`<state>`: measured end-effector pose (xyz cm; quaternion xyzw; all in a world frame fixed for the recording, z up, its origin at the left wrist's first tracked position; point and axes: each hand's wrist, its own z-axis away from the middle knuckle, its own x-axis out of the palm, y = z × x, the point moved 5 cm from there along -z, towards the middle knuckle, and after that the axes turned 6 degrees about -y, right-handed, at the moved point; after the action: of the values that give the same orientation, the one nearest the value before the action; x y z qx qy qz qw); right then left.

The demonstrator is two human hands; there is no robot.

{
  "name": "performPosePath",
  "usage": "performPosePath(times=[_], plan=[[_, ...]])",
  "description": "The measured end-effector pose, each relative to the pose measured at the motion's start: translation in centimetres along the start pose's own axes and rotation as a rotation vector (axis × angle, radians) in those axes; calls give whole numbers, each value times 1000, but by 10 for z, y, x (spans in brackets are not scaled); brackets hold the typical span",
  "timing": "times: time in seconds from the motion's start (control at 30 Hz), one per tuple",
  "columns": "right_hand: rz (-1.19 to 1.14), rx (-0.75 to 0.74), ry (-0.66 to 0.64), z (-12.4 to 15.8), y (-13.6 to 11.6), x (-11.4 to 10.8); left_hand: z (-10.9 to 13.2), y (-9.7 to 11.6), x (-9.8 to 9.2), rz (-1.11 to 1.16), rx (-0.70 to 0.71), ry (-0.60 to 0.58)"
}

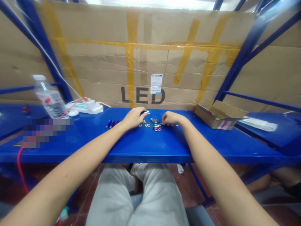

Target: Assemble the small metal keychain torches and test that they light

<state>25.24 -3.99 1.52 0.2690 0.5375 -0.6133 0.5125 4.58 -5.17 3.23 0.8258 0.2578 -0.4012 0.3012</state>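
My left hand (134, 117) rests on the blue table (145, 144) with its fingers pinched on a small silver metal ring (146, 112) held just above the surface. My right hand (171, 118) lies curled beside a bunch of coloured carabiner clips (157, 127), purple and green, with its fingertips touching them. Between the two hands lie several small silver rings (145, 124) scattered on the table. Left of my left hand lie small blue and purple cylindrical pieces (111, 123).
A clear plastic water bottle (48, 97) stands at the left, beside a white power strip (88, 106) with a red cable. An open cardboard box (219, 116) sits at the right. A taped cardboard wall (145, 56) marked LED backs the table.
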Motion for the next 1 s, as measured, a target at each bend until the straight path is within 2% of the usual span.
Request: performPosePath(times=[0.1,0.23,0.4,0.53,0.63,0.73,0.83,0.93,1.0], plan=[[-1,28,-4,2,9,-4,0,0,0,17,18,-10],[-4,-16,-52,2,10,-4,0,-1,0,23,28,-15],[100,-31,9,-2,8,-3,0,-1,1,26,33,-17],[-32,-18,21,-2,16,-5,-1,-4,-2,14,14,-14],[-191,-79,167,-2,14,-11,-2,-15,-7,-9,-19,-5],[-246,-207,379,-8,-1,-15,-3,-32,-10,-52,-69,-16],[-105,-372,432,-24,-31,-10,-4,-50,-7,-107,-151,-74],[70,-423,445,-41,-59,-5,-4,-64,-2,-106,-209,-115],[116,-442,415,-49,-75,0,-5,-71,0,-61,-237,-99]])
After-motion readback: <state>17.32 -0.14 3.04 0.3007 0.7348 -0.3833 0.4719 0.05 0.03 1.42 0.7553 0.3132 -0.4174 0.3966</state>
